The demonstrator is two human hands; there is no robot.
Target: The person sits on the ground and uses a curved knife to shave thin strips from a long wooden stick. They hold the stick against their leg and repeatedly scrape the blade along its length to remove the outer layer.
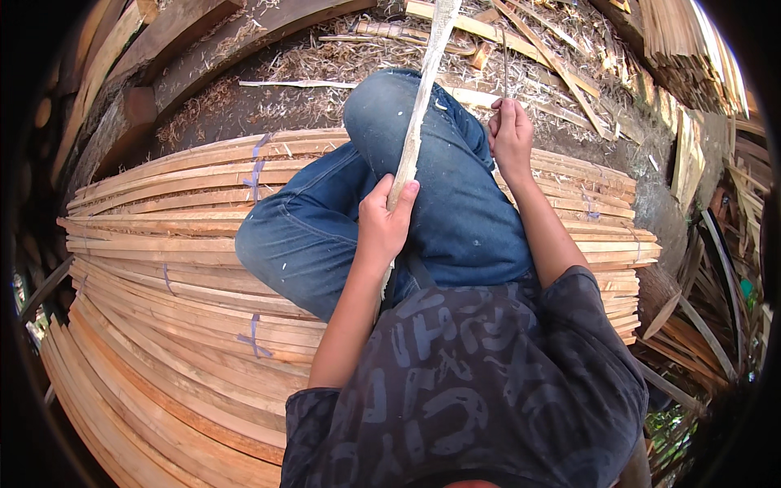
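Your left hand (382, 220) grips the pale wood strip (423, 89) over your knee (390, 106); right hand (511, 138), right of knee, fingers closed on a thin blade (505, 65).

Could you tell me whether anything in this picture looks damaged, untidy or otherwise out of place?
The ground is littered with shavings and offcuts. The pale strip in the left hand has a ragged edge. The stacked slats lie orderly.
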